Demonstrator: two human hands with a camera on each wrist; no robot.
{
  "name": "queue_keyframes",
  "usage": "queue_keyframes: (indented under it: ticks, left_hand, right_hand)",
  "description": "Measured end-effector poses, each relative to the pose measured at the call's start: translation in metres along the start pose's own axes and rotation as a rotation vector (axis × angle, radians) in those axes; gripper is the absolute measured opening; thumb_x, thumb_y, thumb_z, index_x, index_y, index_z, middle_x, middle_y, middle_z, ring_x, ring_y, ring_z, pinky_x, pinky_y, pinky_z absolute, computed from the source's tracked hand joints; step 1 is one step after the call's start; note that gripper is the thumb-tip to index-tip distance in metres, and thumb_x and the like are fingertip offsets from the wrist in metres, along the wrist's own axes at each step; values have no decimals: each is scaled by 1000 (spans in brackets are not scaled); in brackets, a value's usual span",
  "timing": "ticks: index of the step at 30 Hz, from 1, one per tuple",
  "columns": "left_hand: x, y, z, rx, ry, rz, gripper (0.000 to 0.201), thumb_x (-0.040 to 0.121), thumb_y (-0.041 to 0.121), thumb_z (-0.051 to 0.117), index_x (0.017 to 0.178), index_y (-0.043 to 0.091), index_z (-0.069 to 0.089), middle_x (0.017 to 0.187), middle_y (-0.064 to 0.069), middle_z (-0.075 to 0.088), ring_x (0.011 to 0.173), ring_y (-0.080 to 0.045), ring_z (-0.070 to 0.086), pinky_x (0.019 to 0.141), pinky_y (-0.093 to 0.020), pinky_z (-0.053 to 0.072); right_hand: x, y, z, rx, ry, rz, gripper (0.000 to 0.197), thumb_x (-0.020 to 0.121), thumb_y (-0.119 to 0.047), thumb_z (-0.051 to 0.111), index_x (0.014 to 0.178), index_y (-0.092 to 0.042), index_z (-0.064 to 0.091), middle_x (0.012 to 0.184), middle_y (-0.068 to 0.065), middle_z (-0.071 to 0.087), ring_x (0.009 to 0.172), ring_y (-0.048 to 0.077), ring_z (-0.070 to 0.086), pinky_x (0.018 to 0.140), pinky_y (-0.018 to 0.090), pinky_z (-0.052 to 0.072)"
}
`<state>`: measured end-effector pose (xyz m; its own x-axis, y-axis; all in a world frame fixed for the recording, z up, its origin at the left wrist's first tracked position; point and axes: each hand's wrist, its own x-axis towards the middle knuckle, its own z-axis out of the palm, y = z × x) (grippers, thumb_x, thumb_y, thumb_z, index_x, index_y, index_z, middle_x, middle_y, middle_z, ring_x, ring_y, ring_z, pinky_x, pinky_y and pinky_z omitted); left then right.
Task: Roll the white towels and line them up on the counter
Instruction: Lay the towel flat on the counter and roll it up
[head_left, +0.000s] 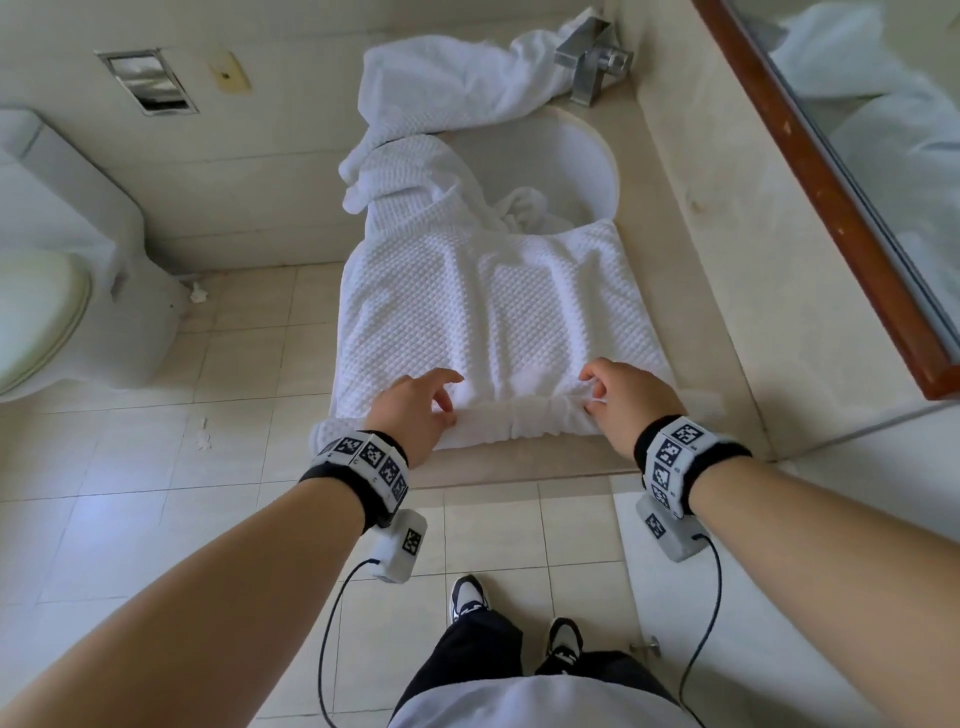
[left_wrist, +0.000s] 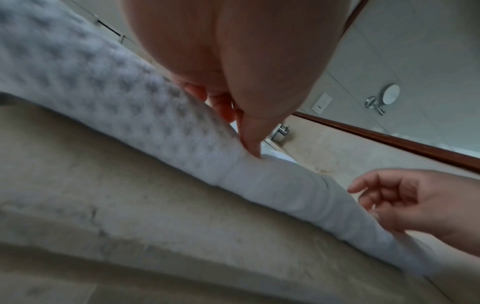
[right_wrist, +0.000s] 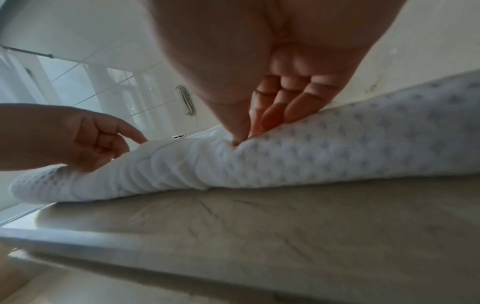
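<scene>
Leftmost, a white glazed toilet (head_left: 67, 249) stands on pale square floor tiles (head_left: 130, 519), with a steel recessed holder (head_left: 148, 80) in the wall above. Next, my left hand (head_left: 415, 410) rests on the rolled near edge of the towel (head_left: 493, 312), thumb and curled fingers (left_wrist: 249, 142) pressing into the soft roll, the forefinger lifted and pointing forward. Its cloth is white, thick, dimpled in a waffle weave, with a smooth, puckered hem band along the roll. It lies flat on the beige, veined stone counter (head_left: 727, 312), its left side hanging past the counter's edge, its far end slumping into the round white basin (head_left: 587, 156). Beyond the basin a second towel (head_left: 447, 83) lies crumpled beside the angular chrome tap (head_left: 592, 57). My right hand (head_left: 628, 400) pinches the hem between thumb and fingertips (right_wrist: 270, 117), bunching the cloth there. Rightmost, a mirror (head_left: 883, 130) in a reddish-brown wooden frame runs along the counter's back.
</scene>
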<state>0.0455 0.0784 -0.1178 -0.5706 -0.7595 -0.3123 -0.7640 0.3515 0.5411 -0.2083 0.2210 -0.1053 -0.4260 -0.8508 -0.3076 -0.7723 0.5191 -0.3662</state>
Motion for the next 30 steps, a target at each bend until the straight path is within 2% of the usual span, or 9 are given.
queue_keyframes:
  ticks: [2, 5, 7, 10, 12, 16, 25, 30]
  left_hand:
    - [-4, 2, 2, 3, 25, -2, 44, 96, 27, 60, 135, 45, 49, 105, 13, 60, 93, -12, 58, 81, -32, 53]
    - [-17, 1, 10, -15, 149, 80, 40, 99, 21, 56, 138, 29, 55, 101, 11, 61, 100, -15, 56, 93, -36, 49]
    - [-25, -7, 17, -21, 237, 163, 36, 99, 22, 56, 135, 22, 59, 102, 10, 67, 110, -15, 54, 101, -41, 45]
    - [-30, -24, 25, 63, 201, 213, 44, 96, 39, 58, 138, 25, 53, 118, 14, 66, 122, -14, 46, 109, -42, 37]
    - [-31, -29, 27, 128, 172, 235, 52, 91, 45, 63, 139, 28, 50, 122, 16, 64, 125, -14, 44, 111, -41, 32]
    - [-31, -25, 26, 169, 198, 245, 53, 89, 37, 68, 139, 27, 51, 124, 13, 65, 124, -18, 45, 112, -42, 28]
    - [-32, -13, 38, 248, 290, 148, 39, 93, 29, 62, 131, 26, 52, 119, 8, 66, 123, -19, 47, 110, -37, 19]
    - [-35, -8, 38, 221, 268, 86, 36, 94, 25, 59, 128, 27, 48, 121, 9, 63, 125, -18, 46, 111, -35, 16]
  right_hand:
    - [-6, -3, 7, -26, 66, -24, 23, 95, -17, 51, 116, -27, 55, 98, -8, 60, 89, 16, 59, 71, 32, 48]
    - [-16, -7, 19, -45, 154, -61, 19, 93, -14, 49, 106, -23, 58, 93, -4, 63, 87, 20, 58, 67, 36, 49]
    - [-25, -8, 26, -38, 203, -84, 19, 89, -18, 56, 107, -22, 58, 92, -5, 63, 91, 20, 55, 70, 35, 50]
    - [-35, -8, 36, -44, 214, -118, 28, 79, -21, 66, 104, -24, 55, 92, -7, 61, 97, 19, 51, 80, 35, 50]
    - [-36, -7, 41, -65, 234, -138, 35, 77, -19, 71, 108, -23, 57, 96, -6, 63, 99, 21, 52, 83, 36, 49]
    - [-29, -1, 42, -104, 256, -174, 44, 78, -16, 73, 119, -22, 58, 102, -4, 68, 104, 23, 56, 87, 37, 49]
    - [-22, 12, 41, -163, 277, -238, 42, 81, -25, 73, 120, -21, 60, 106, -2, 71, 104, 25, 58, 91, 41, 46]
    - [-21, 14, 37, -164, 226, -235, 36, 85, -28, 69, 119, -21, 57, 105, -2, 70, 103, 26, 57, 94, 41, 43]
